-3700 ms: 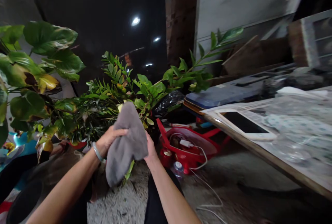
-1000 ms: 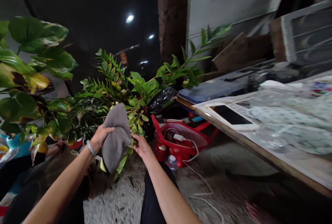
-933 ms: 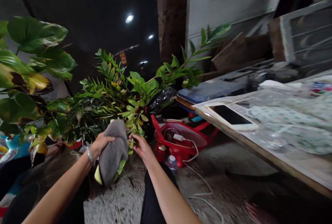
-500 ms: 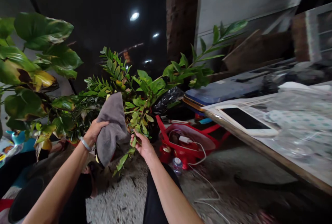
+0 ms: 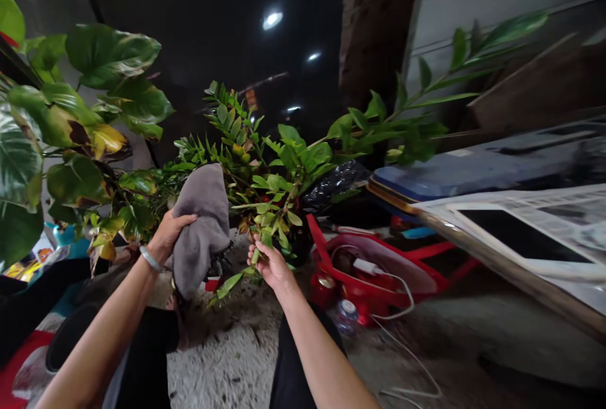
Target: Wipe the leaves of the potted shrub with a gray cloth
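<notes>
Cloth (image 5: 201, 229), long axis ~vert., tip up.

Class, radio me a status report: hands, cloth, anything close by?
Left hand: gripping grey cloth. Right hand: pinching leafy stem, apart from cloth. Red bag to the right of that hand, not touching.

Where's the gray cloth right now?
The gray cloth is left of center in the head view, gripped in the left hand, with the leafy stem in the right hand just to its right.
</notes>
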A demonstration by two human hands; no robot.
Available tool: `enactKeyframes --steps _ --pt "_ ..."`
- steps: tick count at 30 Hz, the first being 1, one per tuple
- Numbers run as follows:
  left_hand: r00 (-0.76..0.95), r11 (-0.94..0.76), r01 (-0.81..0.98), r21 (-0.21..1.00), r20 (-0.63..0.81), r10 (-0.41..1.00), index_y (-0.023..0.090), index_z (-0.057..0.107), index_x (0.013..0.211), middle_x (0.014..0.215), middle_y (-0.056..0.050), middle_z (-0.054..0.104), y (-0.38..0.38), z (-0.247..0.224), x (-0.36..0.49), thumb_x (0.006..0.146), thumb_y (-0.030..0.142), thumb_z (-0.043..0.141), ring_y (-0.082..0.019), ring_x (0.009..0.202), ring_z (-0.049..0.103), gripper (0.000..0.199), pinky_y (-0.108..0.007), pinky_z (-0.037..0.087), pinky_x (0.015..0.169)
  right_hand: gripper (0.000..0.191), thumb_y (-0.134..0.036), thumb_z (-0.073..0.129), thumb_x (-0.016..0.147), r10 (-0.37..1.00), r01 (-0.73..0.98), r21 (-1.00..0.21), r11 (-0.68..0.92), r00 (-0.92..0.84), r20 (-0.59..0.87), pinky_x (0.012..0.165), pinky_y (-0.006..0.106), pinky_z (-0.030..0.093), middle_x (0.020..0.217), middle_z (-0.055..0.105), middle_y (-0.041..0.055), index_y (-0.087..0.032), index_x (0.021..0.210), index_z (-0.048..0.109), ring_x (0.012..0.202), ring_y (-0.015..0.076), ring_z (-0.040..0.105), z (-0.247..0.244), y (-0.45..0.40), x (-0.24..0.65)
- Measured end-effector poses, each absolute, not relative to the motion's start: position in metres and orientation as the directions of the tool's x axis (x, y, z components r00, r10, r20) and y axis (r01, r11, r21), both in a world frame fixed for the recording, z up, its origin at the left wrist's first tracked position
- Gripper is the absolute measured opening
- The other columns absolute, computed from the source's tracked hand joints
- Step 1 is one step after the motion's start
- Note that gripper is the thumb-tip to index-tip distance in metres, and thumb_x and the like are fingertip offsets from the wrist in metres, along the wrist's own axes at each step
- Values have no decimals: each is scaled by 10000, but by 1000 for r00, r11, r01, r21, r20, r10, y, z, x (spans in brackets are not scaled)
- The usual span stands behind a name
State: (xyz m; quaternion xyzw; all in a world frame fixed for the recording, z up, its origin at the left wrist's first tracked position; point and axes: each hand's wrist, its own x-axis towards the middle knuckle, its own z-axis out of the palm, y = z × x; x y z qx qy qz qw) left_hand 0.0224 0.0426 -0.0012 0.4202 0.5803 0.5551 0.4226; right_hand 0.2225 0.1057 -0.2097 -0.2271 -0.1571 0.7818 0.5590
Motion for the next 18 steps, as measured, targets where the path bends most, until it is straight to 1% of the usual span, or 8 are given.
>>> enactKeyframes --steps 3,6,7,9,12,14,16,18 --pt "-275 196 32 980 -179 944 136 737 830 724 -43 749 35 -38 27 488 214 809 -222 656 661 358 -329 538 660 400 -215 898 599 944 -810 -486 -329 -273 -184 484 260 563 669 729 -10 -188 945 700 539 154 673 -211 107 218" --pt "-76 316 95 944 -310 948 137 769 830 747 -45 763 2 -58 28 500 199 802 -232 691 673 337 -327 536 686 401 -212 904 587 942 -807 -487 -335 -269 -201 466 254 556 661 726 -14 -183 929 697 527 151 668 -212 108 217" --pt "-30 312 100 945 -311 950 139 777 840 766 -43 768 -8 -54 25 507 204 811 -235 710 678 342 -324 536 702 407 -212 905 584 941 -806 -487 -336 -270 -203 459 251 551 657 723 -15 -183 933 697 524 150 665 -212 108 217" --pt "-25 245 97 965 -243 970 144 782 867 795 -39 772 -17 -34 17 530 232 836 -235 735 683 352 -316 535 720 420 -214 899 591 941 -808 -482 -338 -273 -201 457 248 548 658 720 -19 -189 958 697 524 150 663 -211 108 217" --pt "-168 59 78 995 -45 985 144 768 909 810 -37 766 -4 6 1 554 266 860 -224 732 680 386 -305 536 713 402 -212 883 614 943 -817 -473 -331 -269 -195 466 251 552 669 724 -22 -208 969 694 527 147 661 -208 106 216" --pt "-272 -28 36 999 37 962 142 754 925 812 -40 762 13 16 -5 532 265 865 -219 725 678 426 -306 541 705 368 -202 873 623 943 -819 -469 -329 -262 -204 465 254 554 673 729 -18 -212 942 691 526 147 661 -205 106 214" --pt "-302 1 -2 1000 -1 953 145 749 915 803 -46 762 23 3 -5 523 259 852 -218 708 674 421 -314 545 686 334 -191 864 633 941 -818 -470 -332 -258 -217 461 257 555 672 730 -12 -207 917 689 525 151 665 -202 106 210" --pt "-250 126 -4 992 -124 960 156 755 860 765 -51 758 20 -26 -1 535 244 824 -222 671 665 343 -327 542 654 304 -182 854 645 943 -817 -475 -326 -249 -220 448 255 549 669 727 -8 -199 899 687 515 152 663 -201 107 207"
